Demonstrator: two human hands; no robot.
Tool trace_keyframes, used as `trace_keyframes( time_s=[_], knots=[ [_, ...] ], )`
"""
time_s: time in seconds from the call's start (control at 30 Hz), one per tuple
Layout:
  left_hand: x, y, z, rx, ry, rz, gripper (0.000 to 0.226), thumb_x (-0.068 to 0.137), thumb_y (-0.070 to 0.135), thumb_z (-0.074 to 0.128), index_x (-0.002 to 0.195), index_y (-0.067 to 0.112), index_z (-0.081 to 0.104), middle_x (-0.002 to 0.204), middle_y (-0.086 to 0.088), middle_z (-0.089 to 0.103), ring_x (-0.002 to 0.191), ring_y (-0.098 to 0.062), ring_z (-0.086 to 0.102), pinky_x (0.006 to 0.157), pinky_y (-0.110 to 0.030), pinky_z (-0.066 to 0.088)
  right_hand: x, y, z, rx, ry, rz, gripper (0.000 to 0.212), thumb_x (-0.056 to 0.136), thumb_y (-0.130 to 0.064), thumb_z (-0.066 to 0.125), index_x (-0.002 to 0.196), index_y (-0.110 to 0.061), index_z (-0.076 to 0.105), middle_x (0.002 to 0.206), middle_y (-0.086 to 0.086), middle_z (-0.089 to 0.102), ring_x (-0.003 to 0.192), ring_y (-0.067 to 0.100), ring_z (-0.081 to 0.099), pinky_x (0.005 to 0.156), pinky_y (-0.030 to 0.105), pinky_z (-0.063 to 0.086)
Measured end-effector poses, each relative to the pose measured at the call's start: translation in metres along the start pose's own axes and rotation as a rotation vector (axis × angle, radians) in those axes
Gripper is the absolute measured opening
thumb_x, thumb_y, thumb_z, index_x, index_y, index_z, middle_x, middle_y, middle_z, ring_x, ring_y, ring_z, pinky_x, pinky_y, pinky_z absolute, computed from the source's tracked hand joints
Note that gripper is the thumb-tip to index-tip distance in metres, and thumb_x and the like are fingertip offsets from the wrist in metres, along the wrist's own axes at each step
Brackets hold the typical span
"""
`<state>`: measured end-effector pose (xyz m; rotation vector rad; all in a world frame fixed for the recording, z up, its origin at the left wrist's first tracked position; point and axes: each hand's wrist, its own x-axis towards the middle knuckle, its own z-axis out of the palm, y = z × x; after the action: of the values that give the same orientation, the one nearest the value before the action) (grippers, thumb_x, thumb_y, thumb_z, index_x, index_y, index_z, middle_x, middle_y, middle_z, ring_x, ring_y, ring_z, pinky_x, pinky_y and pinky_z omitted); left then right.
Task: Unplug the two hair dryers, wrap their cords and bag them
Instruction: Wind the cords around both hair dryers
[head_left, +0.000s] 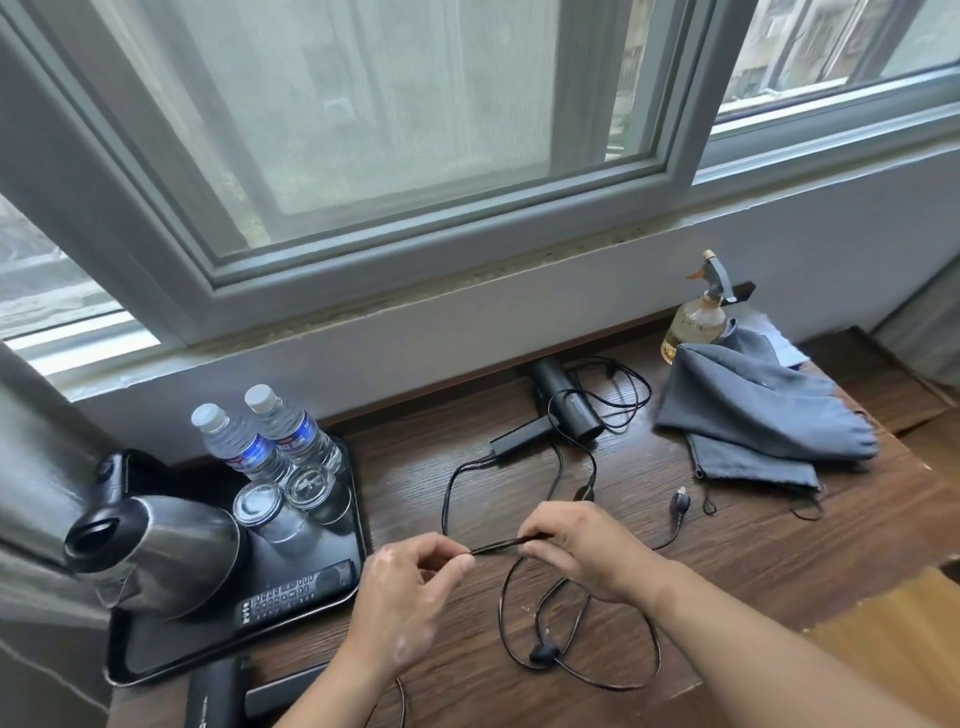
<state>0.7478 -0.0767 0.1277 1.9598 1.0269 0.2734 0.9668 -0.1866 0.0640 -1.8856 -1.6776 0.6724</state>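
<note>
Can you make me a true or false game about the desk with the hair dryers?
1. The left hand and the right hand both pinch one black cord. True.
2. A plug lies loose on the wooden desk. True.
3. The hair dryer by the wall is inside the grey bags. False: it lies on the desk beside them.
4. The kettle sits on the windowsill. False: it sits on the black tray.
</note>
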Motion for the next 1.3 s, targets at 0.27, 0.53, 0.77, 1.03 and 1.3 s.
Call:
trace_keyframes(
  time_s=[0.27,0.53,0.77,1.03,1.3],
  knots=[
    [-0.003,-0.051,-0.044,-0.215,0.228,-0.171,0.021,0.086,0.010,0.075,0.074,0.026,0.078,0.070,-0.002,0.075,0.065,-0.013,0.067,0.068,-0.026,0.055,-0.037,0.053,-0.021,-0.048,0.083,0.255,0.008,0.093,-0.031,0.068,0.094,-0.024,0.071,0.089,-0.018,0.064,0.085,-0.001,0.059,0.081,0.021,0.047],
    [0.005,-0.066,-0.035,0.199,0.114,-0.299,0.018,0.086,0.017,0.075,0.074,0.030,0.069,0.070,0.010,0.074,0.075,-0.012,0.070,0.079,-0.032,0.054,-0.029,0.042,-0.038,0.037,0.201,0.291,0.010,0.096,-0.028,0.063,0.101,-0.032,0.070,0.093,-0.015,0.065,0.090,0.001,0.061,0.081,0.015,0.046],
    [0.020,-0.007,-0.024,0.478,0.120,-0.011,0.064,0.079,0.041,0.074,0.139,0.029,0.054,0.132,0.013,0.059,0.126,-0.010,0.053,0.112,-0.043,0.039,-0.011,0.011,-0.038,0.040,0.181,0.078,0.010,0.095,-0.029,0.066,0.103,-0.028,0.072,0.092,-0.015,0.061,0.090,0.000,0.059,0.081,0.013,0.044],
    [0.026,0.041,0.009,0.198,-0.038,0.190,0.018,0.088,0.041,0.072,0.102,0.029,0.076,0.088,0.023,0.070,0.085,0.014,0.062,0.081,-0.003,0.044,0.006,-0.015,-0.021,0.029,0.112,-0.044,0.026,0.095,-0.043,0.054,0.105,-0.024,0.070,0.094,-0.010,0.059,0.087,0.000,0.056,0.081,0.012,0.043],
    [0.033,0.028,0.002,0.164,0.046,0.143,0.004,0.089,0.031,0.073,0.089,0.030,0.077,0.082,0.019,0.071,0.080,0.005,0.065,0.075,-0.008,0.049,-0.001,-0.004,-0.017,0.018,0.089,0.034,0.017,0.096,-0.036,0.061,0.092,-0.020,0.066,0.082,-0.012,0.062,0.077,0.002,0.054,0.071,0.013,0.040]
  ],
)
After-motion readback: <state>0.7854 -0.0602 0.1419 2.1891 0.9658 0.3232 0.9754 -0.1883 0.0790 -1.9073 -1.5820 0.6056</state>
